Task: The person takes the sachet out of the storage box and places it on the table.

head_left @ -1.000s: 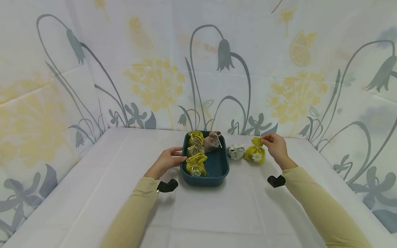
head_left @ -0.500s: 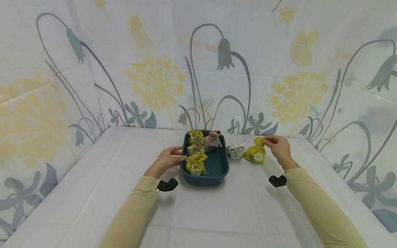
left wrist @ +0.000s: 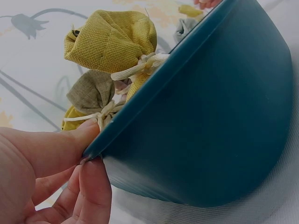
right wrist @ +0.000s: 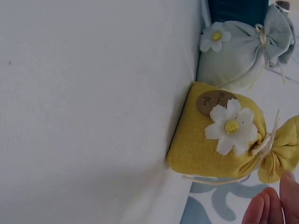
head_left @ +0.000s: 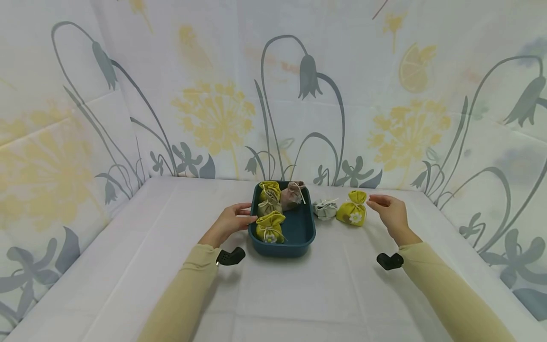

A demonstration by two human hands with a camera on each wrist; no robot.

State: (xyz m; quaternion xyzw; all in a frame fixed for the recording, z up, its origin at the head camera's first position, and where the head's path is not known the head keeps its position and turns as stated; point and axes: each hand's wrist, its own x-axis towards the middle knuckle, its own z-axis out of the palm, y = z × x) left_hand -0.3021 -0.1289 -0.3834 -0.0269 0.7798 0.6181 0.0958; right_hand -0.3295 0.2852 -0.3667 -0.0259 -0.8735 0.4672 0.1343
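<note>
I can see the left hand pinching the rim of the blue bin between thumb and fingers. The right hand holds nothing, fingers loosely bent with a narrow gap to the thumb. Its tips are just beside the gathered top of the flowered yellow pouch; from here I can't be certain whether they graze it. That pouch stands upright on the surface, a white flower and a round tag on its front. The pale grey pouch sits between it and the bin. Inside the bin I count a front yellow pouch, an olive pouch, a rear yellow pouch and a brown pouch.
</note>
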